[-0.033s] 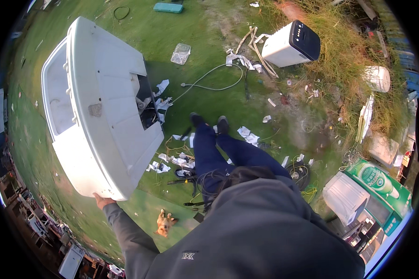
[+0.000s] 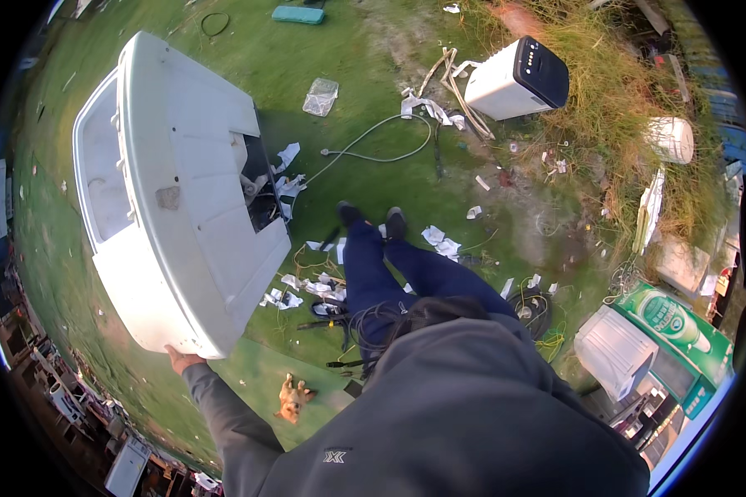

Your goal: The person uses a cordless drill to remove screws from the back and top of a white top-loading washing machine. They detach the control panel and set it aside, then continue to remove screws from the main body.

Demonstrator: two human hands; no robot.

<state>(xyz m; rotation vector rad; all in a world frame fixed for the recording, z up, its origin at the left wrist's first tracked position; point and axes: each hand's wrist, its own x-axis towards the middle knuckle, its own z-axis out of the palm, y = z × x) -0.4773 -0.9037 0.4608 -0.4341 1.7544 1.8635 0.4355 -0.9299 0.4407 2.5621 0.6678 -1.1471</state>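
Observation:
A large white household appliance (image 2: 186, 224) stands tilted on the left. An open recess (image 2: 261, 182) in its side shows dark parts, and a grey cord (image 2: 365, 153) runs out from near there over the ground. My left hand (image 2: 184, 359) grips the appliance's near corner, with the fingers partly hidden by the edge. My right hand does not show. Torn white paper scraps (image 2: 311, 288) lie between the appliance and my legs.
A small tan dog (image 2: 293, 399) is on the green ground near my left arm. Cables (image 2: 365, 331) lie by my legs. A white, black-topped appliance (image 2: 514, 79) stands ahead right, a white bucket (image 2: 673, 139) beyond it. A green box (image 2: 675, 327) and a white bin (image 2: 613, 348) are at right.

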